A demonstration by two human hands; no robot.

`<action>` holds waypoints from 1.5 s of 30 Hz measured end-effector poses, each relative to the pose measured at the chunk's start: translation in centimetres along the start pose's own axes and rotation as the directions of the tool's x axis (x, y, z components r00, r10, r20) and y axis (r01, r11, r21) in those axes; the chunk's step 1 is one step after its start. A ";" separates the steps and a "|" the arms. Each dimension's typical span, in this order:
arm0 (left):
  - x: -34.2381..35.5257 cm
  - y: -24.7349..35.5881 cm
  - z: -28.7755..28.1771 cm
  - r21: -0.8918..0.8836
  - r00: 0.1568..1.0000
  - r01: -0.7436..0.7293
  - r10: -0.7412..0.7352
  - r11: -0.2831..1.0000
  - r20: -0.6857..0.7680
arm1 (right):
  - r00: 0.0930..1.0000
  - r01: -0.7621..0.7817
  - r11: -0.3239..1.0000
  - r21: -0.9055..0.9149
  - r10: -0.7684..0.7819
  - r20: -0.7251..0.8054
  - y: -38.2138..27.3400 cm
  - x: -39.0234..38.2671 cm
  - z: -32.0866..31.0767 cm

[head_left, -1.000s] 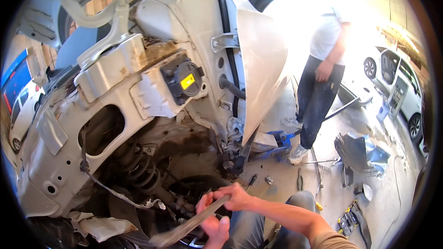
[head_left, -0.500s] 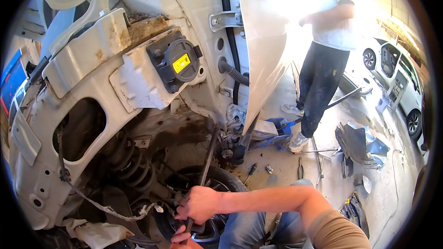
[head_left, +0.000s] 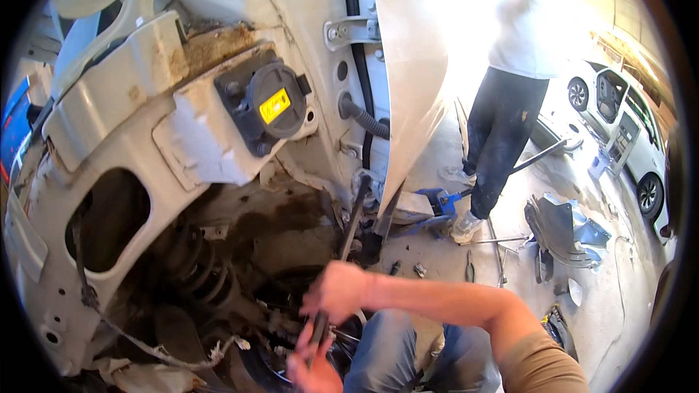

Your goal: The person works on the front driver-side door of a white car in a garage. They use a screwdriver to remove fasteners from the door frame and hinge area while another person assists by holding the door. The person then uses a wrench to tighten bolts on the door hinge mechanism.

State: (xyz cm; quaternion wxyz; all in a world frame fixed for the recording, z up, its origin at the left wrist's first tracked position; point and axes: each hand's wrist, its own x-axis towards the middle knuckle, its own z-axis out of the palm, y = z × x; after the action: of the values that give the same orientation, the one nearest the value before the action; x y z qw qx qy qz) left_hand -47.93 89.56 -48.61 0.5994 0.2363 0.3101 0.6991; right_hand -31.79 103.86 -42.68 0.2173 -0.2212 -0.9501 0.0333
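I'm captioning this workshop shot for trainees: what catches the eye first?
The stripped white car body fills the left, its black cap with a yellow label standing out near the top. Low in the middle, the right hand and left hand grip a long dark bar beside the coil spring. A person in dark trousers stands at right.

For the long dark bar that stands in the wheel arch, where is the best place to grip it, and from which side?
Grip the long dark bar on its bare lower shaft, coming from the open floor side at the person's right. It slants up into the car body, so its top is boxed in by metal. Both the right hand and the left hand already sit low on it.
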 end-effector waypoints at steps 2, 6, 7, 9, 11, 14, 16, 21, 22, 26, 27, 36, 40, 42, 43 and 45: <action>0.5 -1.6 -0.4 -0.038 0.997 -0.004 0.007 0.999 0.072 | 0.992 -0.113 0.993 -0.033 0.114 0.044 0.9 -1.9 0.2; -0.3 0.3 -0.7 -0.048 0.971 -0.184 0.189 0.982 0.148 | 0.995 -0.094 0.995 -0.016 0.094 0.019 -1.0 -0.2 0.6; -0.7 0.9 -0.5 -0.064 0.959 -0.240 0.246 0.969 0.137 | 0.996 -0.087 0.996 -0.002 0.087 0.017 -1.7 0.4 0.5; -0.8 1.2 -0.6 -0.061 0.965 -0.258 0.261 0.964 0.033 | 0.997 -0.080 0.997 -0.010 0.080 -0.010 -2.3 1.3 0.2; -0.6 1.6 -1.2 -0.071 0.964 -0.266 0.263 0.961 -0.047 | 0.996 -0.088 0.996 -0.030 0.087 -0.022 -2.8 1.8 0.2; -1.8 4.6 0.6 0.238 0.942 -0.326 0.337 0.915 -0.003 | 0.992 -0.099 0.995 0.005 0.099 -0.084 -4.3 1.6 -0.1; -1.3 5.5 1.3 0.285 0.847 -0.532 0.499 0.797 0.185 | 0.986 -0.130 0.988 0.086 0.138 -0.093 -5.8 0.8 0.1; -1.7 5.7 3.4 0.333 0.819 -0.499 0.309 0.800 0.483 | 0.926 -0.367 0.877 0.311 0.376 0.032 -7.6 -4.7 1.9; -1.5 5.4 4.2 0.388 0.831 -0.442 0.206 0.809 0.516 | 0.898 -0.428 0.828 0.364 0.433 0.070 -7.5 -6.5 2.5; -0.1 -0.8 5.9 0.400 0.864 -0.165 -0.063 0.901 0.499 | 0.701 -0.647 0.590 0.484 0.709 0.074 -6.3 -13.3 4.2; 1.0 -1.9 7.2 0.458 0.829 -0.031 -0.234 0.888 0.508 | 0.597 -0.739 0.491 0.461 0.795 0.111 -6.2 -15.7 5.6; 10.1 -18.2 12.0 0.110 0.632 0.720 -0.712 0.686 0.304 | 0.088 -0.790 0.128 0.600 0.991 -0.097 -9.1 -25.3 9.5; 11.2 -21.8 11.2 0.126 0.502 0.808 -0.784 0.576 0.365 | -0.020 -0.679 -0.327 0.657 0.903 0.429 -11.9 -30.7 12.3; 11.5 -22.8 11.1 0.137 0.529 0.791 -0.778 0.597 0.340 | -0.068 -0.791 -0.219 0.572 0.960 0.273 -11.9 -30.0 13.8; 11.7 -23.2 11.1 0.137 0.567 0.767 -0.762 0.627 0.313 | -0.071 -0.814 -0.176 0.553 0.976 0.207 -11.7 -29.7 14.3; 12.6 -23.9 11.0 0.157 0.630 0.714 -0.725 0.682 0.279 | -0.061 -0.850 -0.091 0.519 0.995 0.073 -11.3 -28.6 15.3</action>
State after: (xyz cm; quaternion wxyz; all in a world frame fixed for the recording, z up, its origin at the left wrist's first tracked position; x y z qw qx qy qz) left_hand -25.87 105.77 -58.61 0.8660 0.2120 0.2884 0.3492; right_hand -19.83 81.81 -66.08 0.3288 -0.7765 -0.4182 0.3376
